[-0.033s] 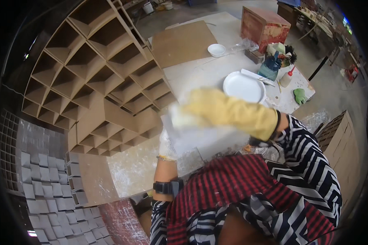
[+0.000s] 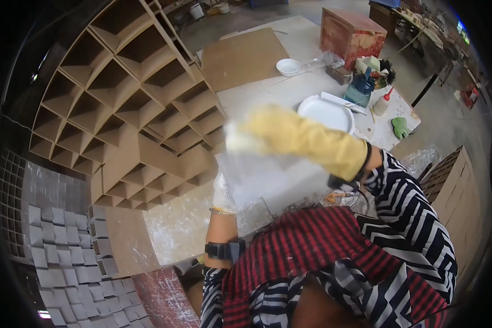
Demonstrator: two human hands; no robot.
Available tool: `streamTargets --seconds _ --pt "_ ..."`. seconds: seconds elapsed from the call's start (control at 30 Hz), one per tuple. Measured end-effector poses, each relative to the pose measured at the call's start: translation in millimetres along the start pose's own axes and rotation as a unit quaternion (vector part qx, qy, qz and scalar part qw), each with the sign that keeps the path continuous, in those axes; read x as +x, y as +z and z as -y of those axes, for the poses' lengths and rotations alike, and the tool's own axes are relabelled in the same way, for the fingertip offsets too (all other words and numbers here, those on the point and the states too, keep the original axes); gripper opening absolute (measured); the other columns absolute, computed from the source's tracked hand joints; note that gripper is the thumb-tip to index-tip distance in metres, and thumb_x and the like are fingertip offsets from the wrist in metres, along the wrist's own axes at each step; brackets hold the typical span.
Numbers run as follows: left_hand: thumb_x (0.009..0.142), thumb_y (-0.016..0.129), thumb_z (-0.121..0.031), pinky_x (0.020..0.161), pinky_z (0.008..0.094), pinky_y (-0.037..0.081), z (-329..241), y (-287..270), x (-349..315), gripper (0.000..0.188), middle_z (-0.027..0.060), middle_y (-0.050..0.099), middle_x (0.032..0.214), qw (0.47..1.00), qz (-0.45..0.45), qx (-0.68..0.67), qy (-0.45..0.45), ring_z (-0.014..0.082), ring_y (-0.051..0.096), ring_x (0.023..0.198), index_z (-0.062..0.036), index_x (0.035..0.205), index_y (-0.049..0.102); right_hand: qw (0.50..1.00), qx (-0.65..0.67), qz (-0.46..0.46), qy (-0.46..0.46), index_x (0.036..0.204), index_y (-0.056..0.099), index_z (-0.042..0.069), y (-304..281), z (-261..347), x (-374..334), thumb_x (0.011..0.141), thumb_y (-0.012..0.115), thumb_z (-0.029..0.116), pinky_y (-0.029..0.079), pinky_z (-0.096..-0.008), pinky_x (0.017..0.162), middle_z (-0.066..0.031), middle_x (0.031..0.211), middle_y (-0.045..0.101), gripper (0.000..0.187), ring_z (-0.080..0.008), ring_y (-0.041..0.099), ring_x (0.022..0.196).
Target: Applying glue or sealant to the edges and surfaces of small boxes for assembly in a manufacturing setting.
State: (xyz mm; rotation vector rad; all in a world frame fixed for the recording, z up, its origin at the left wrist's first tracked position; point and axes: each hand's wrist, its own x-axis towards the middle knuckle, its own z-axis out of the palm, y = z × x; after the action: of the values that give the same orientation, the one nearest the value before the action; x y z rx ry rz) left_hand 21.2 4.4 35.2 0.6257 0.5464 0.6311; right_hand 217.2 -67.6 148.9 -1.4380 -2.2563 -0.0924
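Seemingly, the right hand [image 2: 279, 128] is clutching a white pad [image 2: 242, 140]—the left hand [image 2: 222, 193], grip indiscernible, is steadying the pale panel [image 2: 270, 181] from nine o'clock.

White table [image 2: 243, 104]: brown board [image 2: 240, 57], white bowl [image 2: 288, 66] at its corner, red box [image 2: 340, 34] behind. Blue jug [image 2: 357, 92], red-tipped squeeze bottle [image 2: 382, 104], green rag or glove [image 2: 400, 128] near right edge. Brown grid shelf [image 2: 161, 150] left, gray blocks [image 2: 52, 276] lower left.

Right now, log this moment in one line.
right hand: holding blurred white item | left hand: partly hidden, at pale panel | nearby: white tray
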Motion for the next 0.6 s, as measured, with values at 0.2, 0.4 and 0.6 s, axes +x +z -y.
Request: streamTargets --seconds 0.2,0.4,0.6 --pt "0.095 0.048 -0.024 0.091 0.0373 0.048 -1.9 -13.5 -3.0 0.036 0.0102 0.056 0.121 0.987 0.089 0.099 0.088 0.0239 0.055 0.108 -0.0013 0.123 0.051 0.964 0.047 -0.236 0.111 0.123 0.052 0.01 12.9 -56.2 -8.1 0.071 0.066 0.009 0.049 -0.0382 0.088 -0.0153 0.104 0.062 0.054 -0.0304 0.06 0.101" --pt "0.09 0.049 -0.026 0.099 0.045 0.041 10.2 -21.5 16.2 0.043 0.0145 0.053 0.126 0.996 0.0 -0.062 0.058 0.0311 0.051 0.116 -0.002 0.126 0.048 0.837 0.432 -0.179 0.285 0.123 0.052 0.004 -20.8 -12.2 -16.2 0.078 0.066 0.01 0.045 -0.03 0.089 -0.0087 0.11 0.06 0.048 -0.0177 0.056 0.104" --pt "0.094 0.044 -0.03 0.093 0.0414 0.045 12.8 -80.3 24.7 0.043 0.0123 0.054 0.125 0.981 0.042 0.061 0.18 0.0283 0.05 0.115 -0.0039 0.128 0.044 0.828 0.47 -0.101 0.288 0.122 0.053 0.003 -33.3 15.4 -12.4 0.081 0.066 0.012 0.044 -0.0276 0.088 -0.0064 0.111 0.059 0.043 -0.0129 0.057 0.099"
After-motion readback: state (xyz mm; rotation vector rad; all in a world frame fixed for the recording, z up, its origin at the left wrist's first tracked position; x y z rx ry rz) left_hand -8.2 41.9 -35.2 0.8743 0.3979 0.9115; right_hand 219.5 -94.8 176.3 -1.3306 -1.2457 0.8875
